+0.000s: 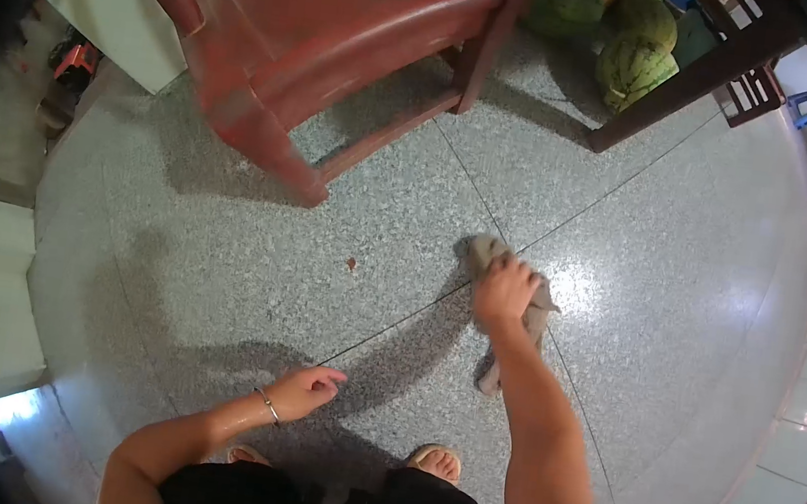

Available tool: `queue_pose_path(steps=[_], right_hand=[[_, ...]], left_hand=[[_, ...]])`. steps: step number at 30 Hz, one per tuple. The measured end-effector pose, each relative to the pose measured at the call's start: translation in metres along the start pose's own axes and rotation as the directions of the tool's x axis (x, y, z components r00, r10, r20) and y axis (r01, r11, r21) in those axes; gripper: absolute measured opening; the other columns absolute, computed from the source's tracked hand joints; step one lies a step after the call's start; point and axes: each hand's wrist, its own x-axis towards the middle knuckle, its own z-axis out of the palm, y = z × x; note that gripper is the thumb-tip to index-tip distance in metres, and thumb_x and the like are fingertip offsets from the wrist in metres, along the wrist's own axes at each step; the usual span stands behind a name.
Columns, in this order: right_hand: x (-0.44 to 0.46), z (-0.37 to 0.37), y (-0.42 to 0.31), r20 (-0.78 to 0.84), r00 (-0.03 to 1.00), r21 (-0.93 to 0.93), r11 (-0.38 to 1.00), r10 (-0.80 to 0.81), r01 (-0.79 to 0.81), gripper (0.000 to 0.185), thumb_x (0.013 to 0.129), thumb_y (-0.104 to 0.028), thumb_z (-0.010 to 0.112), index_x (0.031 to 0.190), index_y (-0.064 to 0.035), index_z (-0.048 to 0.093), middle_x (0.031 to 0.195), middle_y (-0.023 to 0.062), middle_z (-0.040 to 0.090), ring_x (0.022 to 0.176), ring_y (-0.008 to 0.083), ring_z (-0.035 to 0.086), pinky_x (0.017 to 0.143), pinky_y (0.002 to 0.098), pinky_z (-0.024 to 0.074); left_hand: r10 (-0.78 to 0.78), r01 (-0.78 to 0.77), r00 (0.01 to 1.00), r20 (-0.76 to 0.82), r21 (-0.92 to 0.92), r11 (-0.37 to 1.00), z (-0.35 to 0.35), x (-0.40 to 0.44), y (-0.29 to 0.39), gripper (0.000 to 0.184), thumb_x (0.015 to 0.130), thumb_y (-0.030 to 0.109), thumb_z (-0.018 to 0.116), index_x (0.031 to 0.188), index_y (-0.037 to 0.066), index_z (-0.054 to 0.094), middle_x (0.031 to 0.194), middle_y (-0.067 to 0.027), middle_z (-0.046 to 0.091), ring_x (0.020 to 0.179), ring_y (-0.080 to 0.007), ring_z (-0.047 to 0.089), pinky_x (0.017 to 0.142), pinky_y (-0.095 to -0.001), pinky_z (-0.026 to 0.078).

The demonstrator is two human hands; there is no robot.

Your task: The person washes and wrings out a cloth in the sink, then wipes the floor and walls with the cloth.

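My right hand (505,293) is pressed down on a crumpled grey-brown cloth (536,321) on the speckled floor, its fingers closed over the fabric. Part of the cloth sticks out past the fingers, and another part trails back beneath my wrist. My left hand (304,393) hangs above the floor near my knees, with a bracelet (268,407) at the wrist. Its fingers are curled in, and nothing shows in them. A small reddish-brown scrap (351,265) lies on the floor between the cloth and the chair.
A red wooden chair (352,14) stands ahead to the left. Several green melons (638,64) lie beside a dark table leg (664,103) at the back right. White tiles (788,440) line the right side. My sandalled foot (438,461) is close below.
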Motion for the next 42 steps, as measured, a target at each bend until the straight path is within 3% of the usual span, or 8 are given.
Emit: queue_pose_path(steps=[3, 8, 14, 20, 24, 32, 39, 42], right_hand=[[-0.055, 0.009, -0.032, 0.019, 0.937, -0.114, 0.931, -0.348, 0.347, 0.029, 0.086, -0.021, 0.047, 0.109, -0.0097, 0.059, 0.106, 0.0082, 0.05, 0.101, 0.0266, 0.045, 0.095, 0.0496, 0.0273], [-0.095, 0.018, -0.128, -0.09, 0.722, 0.044, 0.721, -0.686, 0.691, 0.029, 0.085, -0.018, 0.047, 0.109, -0.0061, 0.057, 0.097, 0.0059, 0.05, 0.098, 0.0247, 0.045, 0.096, 0.0496, 0.0277], [-0.024, 0.004, -0.177, -0.25, 0.863, 0.154, 0.862, -0.439, 0.483, 0.024, 0.08, -0.013, 0.048, 0.1, -0.0049, 0.06, 0.096, 0.0096, 0.053, 0.095, 0.0269, 0.048, 0.095, 0.0504, 0.0283], [-0.081, 0.012, -0.153, 0.016, 0.73, 0.044, 0.73, -0.683, 0.682, 0.029, 0.079, -0.01, 0.051, 0.106, -0.0039, 0.06, 0.102, 0.0101, 0.051, 0.1, 0.0261, 0.044, 0.096, 0.0532, 0.0259], [-0.047, 0.005, -0.172, -0.087, 0.869, 0.096, 0.864, -0.487, 0.493, 0.03, 0.079, -0.011, 0.05, 0.106, -0.0034, 0.059, 0.101, 0.0095, 0.052, 0.098, 0.027, 0.046, 0.095, 0.0531, 0.0269], [-0.073, 0.014, -0.167, -0.04, 0.816, 0.042, 0.815, -0.577, 0.578, 0.029, 0.079, -0.015, 0.052, 0.105, -0.0042, 0.059, 0.1, 0.0101, 0.052, 0.099, 0.0265, 0.047, 0.094, 0.0535, 0.0273], [-0.037, -0.008, -0.173, -0.104, 0.91, 0.129, 0.902, -0.401, 0.412, 0.027, 0.079, -0.017, 0.056, 0.104, -0.0062, 0.059, 0.103, 0.0065, 0.053, 0.099, 0.0253, 0.047, 0.094, 0.0496, 0.0273], [-0.058, -0.006, -0.163, -0.035, 0.835, 0.157, 0.822, -0.549, 0.547, 0.031, 0.079, -0.019, 0.057, 0.108, -0.0074, 0.057, 0.105, 0.0063, 0.053, 0.102, 0.0248, 0.046, 0.096, 0.0484, 0.0262]], left_hand=[[-0.017, 0.018, 1.0, 0.025, -0.031, 0.999, 0.002, 0.002, -0.007, 0.033, 0.086, 0.018, 0.055, 0.117, 0.007, 0.055, 0.1, -0.0074, 0.063, 0.089, -0.0156, 0.059, 0.078, -0.0283, 0.047], [-0.051, 0.01, 0.992, 0.114, 0.335, 0.942, 0.011, -0.008, -0.016, 0.035, 0.086, 0.023, 0.054, 0.117, 0.007, 0.055, 0.099, -0.0106, 0.064, 0.086, -0.0215, 0.061, 0.077, -0.0326, 0.048], [0.006, -0.031, 0.998, 0.069, 0.356, 0.934, 0.002, -0.021, -0.021, 0.036, 0.085, 0.021, 0.056, 0.118, 0.008, 0.054, 0.096, -0.0117, 0.064, 0.084, -0.0219, 0.061, 0.074, -0.0338, 0.048], [0.017, -0.013, 1.0, -0.021, 0.183, 0.983, -0.007, -0.026, -0.032, 0.035, 0.086, 0.02, 0.055, 0.118, 0.008, 0.054, 0.094, -0.0105, 0.064, 0.082, -0.0213, 0.061, 0.072, -0.0327, 0.048], [0.006, -0.007, 1.0, 0.004, 0.246, 0.969, -0.003, -0.02, -0.035, 0.035, 0.086, 0.02, 0.054, 0.118, 0.007, 0.053, 0.094, -0.0099, 0.064, 0.082, -0.0206, 0.061, 0.072, -0.0327, 0.048], [0.065, -0.053, 0.995, -0.07, 0.16, 0.986, -0.006, -0.026, -0.017, 0.031, 0.082, 0.018, 0.054, 0.111, 0.005, 0.057, 0.089, -0.0124, 0.064, 0.08, -0.0256, 0.062, 0.071, -0.0361, 0.049], [0.086, -0.077, 0.996, -0.026, 0.254, 0.964, -0.001, -0.032, -0.026, 0.034, 0.086, 0.019, 0.052, 0.117, 0.006, 0.054, 0.096, -0.0098, 0.063, 0.084, -0.0215, 0.061, 0.072, -0.0344, 0.047], [0.04, -0.031, 0.998, -0.041, 0.214, 0.976, -0.005, -0.032, -0.022, 0.033, 0.086, 0.019, 0.053, 0.117, 0.007, 0.054, 0.097, -0.0097, 0.063, 0.085, -0.0214, 0.061, 0.073, -0.0339, 0.047]])
